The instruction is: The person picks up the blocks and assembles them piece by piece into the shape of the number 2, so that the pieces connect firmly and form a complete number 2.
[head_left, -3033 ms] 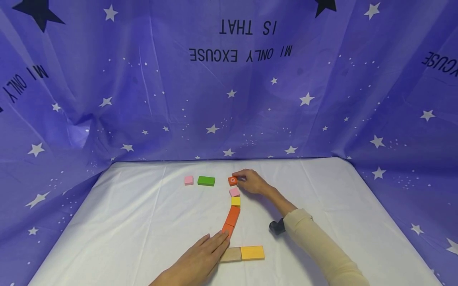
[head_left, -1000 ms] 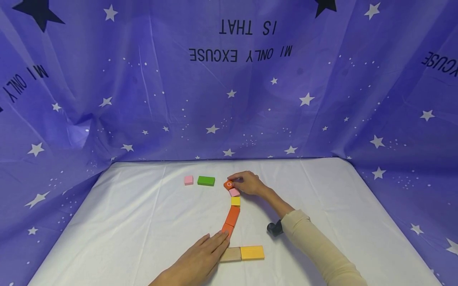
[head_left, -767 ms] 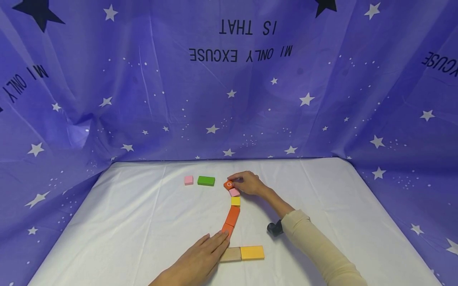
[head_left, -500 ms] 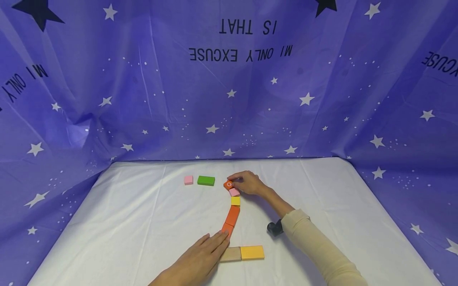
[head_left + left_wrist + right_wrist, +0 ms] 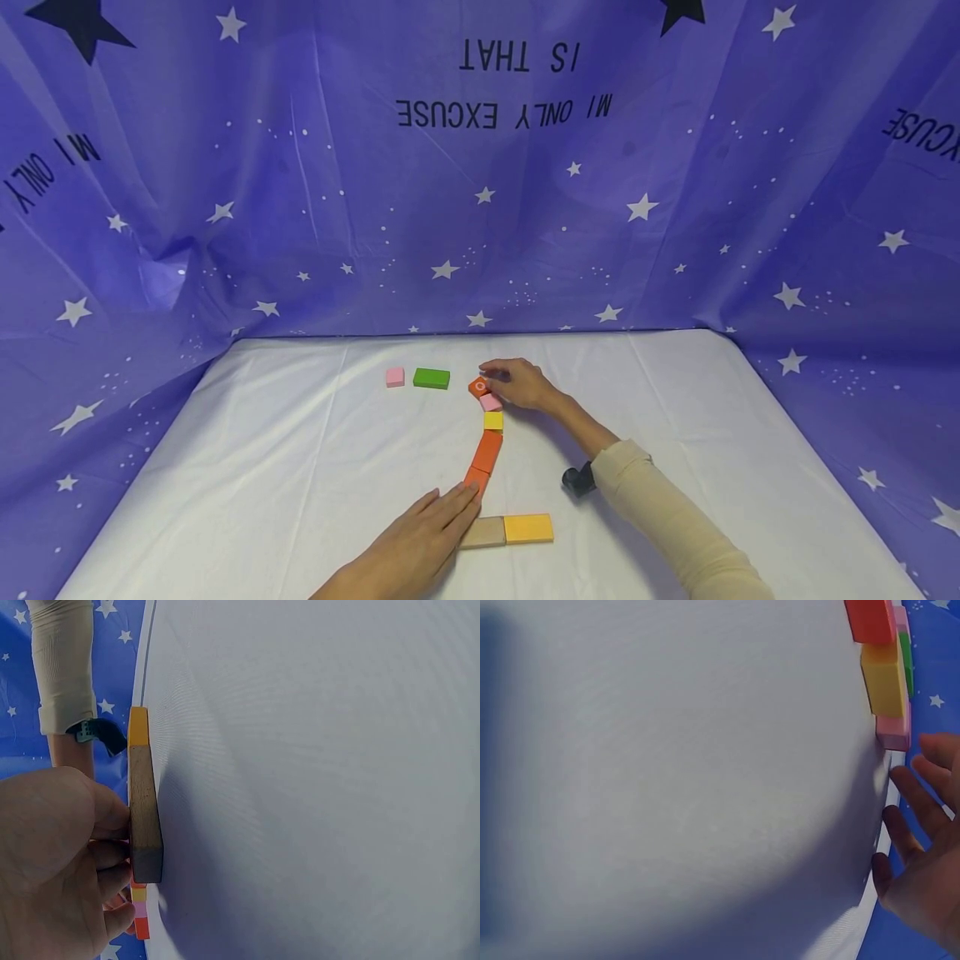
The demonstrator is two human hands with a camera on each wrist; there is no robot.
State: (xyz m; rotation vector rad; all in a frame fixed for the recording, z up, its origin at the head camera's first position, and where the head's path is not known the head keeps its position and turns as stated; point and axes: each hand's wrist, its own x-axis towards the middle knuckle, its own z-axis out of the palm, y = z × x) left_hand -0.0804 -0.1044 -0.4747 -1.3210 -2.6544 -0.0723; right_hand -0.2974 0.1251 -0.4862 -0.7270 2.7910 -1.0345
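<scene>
Along the middle of the table runs a curved row of wooden blocks in the head view. At its far end lies a small orange block with a white round letter (image 5: 480,386), turned cornerwise against a pink block (image 5: 491,402). My right hand (image 5: 521,385) is right beside the orange block, fingers spread in the right wrist view. Nearer come a yellow block (image 5: 493,421) and two long orange-red blocks (image 5: 487,452). My left hand (image 5: 423,533) rests with straight fingers on the nearest orange-red one, partly covering it, beside a plain wood block (image 5: 483,532).
A yellow-orange block (image 5: 528,528) adjoins the plain wood block. Farther off to the left are a green block (image 5: 432,378) and another pink block (image 5: 395,377). A black device (image 5: 577,481) sits at the right wrist. Purple star-printed cloth (image 5: 480,208) surrounds the white table.
The small orange block has shifted left and nearer, turning until it meets the pink block. In the latest frame the right fingertips have lifted slightly off it. The left hand stays put.
</scene>
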